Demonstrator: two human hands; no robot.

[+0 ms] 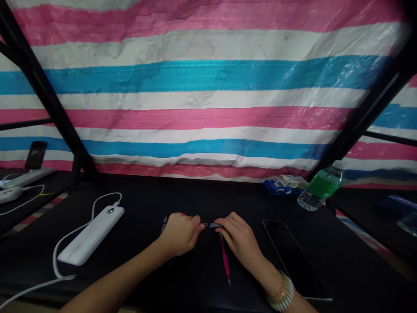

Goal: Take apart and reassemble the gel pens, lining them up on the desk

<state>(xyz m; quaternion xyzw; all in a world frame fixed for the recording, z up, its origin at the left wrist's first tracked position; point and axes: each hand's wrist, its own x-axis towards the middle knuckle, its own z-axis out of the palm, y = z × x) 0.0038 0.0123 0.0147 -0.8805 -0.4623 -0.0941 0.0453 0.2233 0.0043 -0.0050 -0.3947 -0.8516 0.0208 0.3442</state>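
Observation:
My left hand is closed in a pinch on one end of a slim dark pen. Fingers of my right hand pinch the pen's other end, which looks grey; both hands hide most of it. A pink pen lies on the black table, its upper end passing under my right hand. Behind my left hand, a dark pen-like stick shows in part. A beaded bracelet circles my right wrist.
A white power bank with a white cable lies at left. To the right are a dark phone, a green-labelled bottle and a blue packet. A striped sheet hangs behind, between black metal posts.

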